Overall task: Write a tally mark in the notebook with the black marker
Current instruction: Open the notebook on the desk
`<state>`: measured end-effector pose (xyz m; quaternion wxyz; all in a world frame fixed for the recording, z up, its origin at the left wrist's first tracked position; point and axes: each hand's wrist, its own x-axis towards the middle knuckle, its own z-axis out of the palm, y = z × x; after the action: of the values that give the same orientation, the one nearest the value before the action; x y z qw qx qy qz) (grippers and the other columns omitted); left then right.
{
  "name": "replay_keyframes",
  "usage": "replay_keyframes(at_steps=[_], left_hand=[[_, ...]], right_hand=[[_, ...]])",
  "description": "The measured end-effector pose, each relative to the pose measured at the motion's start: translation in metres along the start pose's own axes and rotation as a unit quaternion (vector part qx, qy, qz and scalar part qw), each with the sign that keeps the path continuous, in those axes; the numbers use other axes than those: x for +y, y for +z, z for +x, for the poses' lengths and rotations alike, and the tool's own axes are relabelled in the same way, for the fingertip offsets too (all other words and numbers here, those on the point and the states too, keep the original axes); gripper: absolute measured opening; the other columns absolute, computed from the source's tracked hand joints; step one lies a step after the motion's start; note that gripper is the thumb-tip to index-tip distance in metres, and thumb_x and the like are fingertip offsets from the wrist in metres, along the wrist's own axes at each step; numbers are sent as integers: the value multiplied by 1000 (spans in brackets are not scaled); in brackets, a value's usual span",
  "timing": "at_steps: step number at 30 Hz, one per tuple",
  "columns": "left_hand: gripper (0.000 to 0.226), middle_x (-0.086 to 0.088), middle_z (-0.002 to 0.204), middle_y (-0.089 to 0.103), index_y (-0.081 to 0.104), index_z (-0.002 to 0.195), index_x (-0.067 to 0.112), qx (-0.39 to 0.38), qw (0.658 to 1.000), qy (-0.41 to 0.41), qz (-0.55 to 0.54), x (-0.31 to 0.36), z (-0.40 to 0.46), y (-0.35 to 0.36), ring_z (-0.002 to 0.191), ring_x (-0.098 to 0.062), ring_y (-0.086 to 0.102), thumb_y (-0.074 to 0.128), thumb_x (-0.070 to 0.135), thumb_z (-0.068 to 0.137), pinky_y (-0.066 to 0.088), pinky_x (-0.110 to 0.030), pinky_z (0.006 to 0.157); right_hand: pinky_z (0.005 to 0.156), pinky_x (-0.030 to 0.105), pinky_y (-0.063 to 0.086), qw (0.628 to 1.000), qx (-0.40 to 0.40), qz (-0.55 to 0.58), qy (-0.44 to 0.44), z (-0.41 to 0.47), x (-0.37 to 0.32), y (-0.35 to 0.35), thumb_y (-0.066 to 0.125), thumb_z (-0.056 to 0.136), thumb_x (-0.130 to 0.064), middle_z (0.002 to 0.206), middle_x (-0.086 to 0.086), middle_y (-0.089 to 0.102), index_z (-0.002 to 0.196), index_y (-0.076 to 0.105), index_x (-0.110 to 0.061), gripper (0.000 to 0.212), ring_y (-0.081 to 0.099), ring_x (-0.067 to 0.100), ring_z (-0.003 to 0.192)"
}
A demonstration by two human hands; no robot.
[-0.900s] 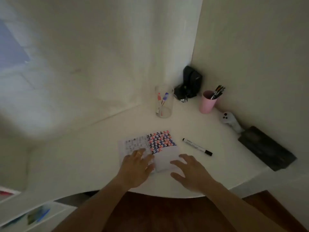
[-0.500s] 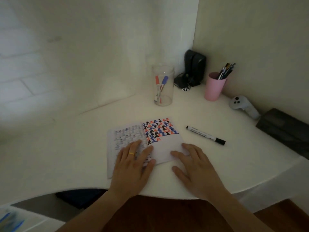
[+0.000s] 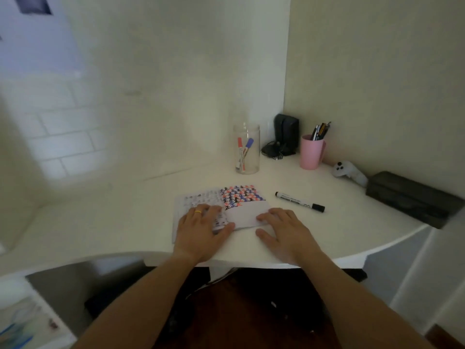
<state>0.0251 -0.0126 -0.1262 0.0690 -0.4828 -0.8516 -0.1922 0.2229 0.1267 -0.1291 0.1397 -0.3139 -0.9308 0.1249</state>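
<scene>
Both hands barely shifted, still flat on the notebook (image 3: 247, 214). Left hand (image 3: 201, 233) and right hand (image 3: 286, 233) open, holding nothing. One black marker (image 3: 299, 202) lies capped beside the right hand, untouched

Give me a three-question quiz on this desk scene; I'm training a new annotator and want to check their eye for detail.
1. True or false: the right hand holds the black marker.
2. Which hand lies flat on the notebook's left page? A) left hand B) right hand
3. Fill in: the red and blue markers stand in the ____.

Key
1. False: the marker lies on the desk, apart from the hand.
2. A
3. clear jar
</scene>
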Motion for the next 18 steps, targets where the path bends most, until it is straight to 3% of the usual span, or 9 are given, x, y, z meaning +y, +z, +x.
replay_keyframes(at_steps=[4, 8, 13, 16, 18], left_hand=[[68, -2, 143, 52, 47, 137, 36, 3, 1000, -12, -9, 3, -1, -6, 133, -25, 46, 43, 78, 83, 38, -42, 110], [64, -1, 145, 54, 51, 135, 39, 22, 999, 26, -20, -2, 3, -3, 137, -24, 45, 43, 76, 83, 38, -43, 114], [55, -4, 159, 42, 46, 140, 47, -27, 997, 68, -19, -8, 6, 4, 146, -26, 36, 31, 69, 92, 30, -46, 119], [56, -5, 160, 38, 44, 141, 48, -48, 995, 82, 7, -7, 9, 4, 147, -28, 33, 22, 69, 93, 30, -48, 118], [52, -5, 159, 38, 45, 139, 48, -64, 994, 87, 18, -6, 14, 0, 146, -27, 33, 25, 67, 95, 32, -48, 115]], right_hand=[[108, 37, 39, 1000, 18, -13, -4, 0, -5, -3, 39, 93, -55, 144, -4, 48, 132, 50, -40, 43, 40, 20, 132], [105, 37, 40, 1000, 19, -25, 0, 5, -4, -4, 36, 90, -58, 140, -5, 50, 128, 52, -41, 45, 43, 20, 127], [116, 41, 32, 1000, -1, -4, 8, 10, 1, -6, 33, 99, -54, 160, 1, 36, 145, 42, -39, 49, 34, 25, 143], [116, 47, 34, 992, 99, -72, 30, 28, 21, -11, 31, 99, -48, 161, 10, 37, 150, 42, -31, 55, 37, 34, 144], [114, 47, 34, 981, 106, -147, 71, 43, 36, -17, 40, 100, -31, 162, 13, 35, 153, 37, -28, 53, 36, 37, 144]])
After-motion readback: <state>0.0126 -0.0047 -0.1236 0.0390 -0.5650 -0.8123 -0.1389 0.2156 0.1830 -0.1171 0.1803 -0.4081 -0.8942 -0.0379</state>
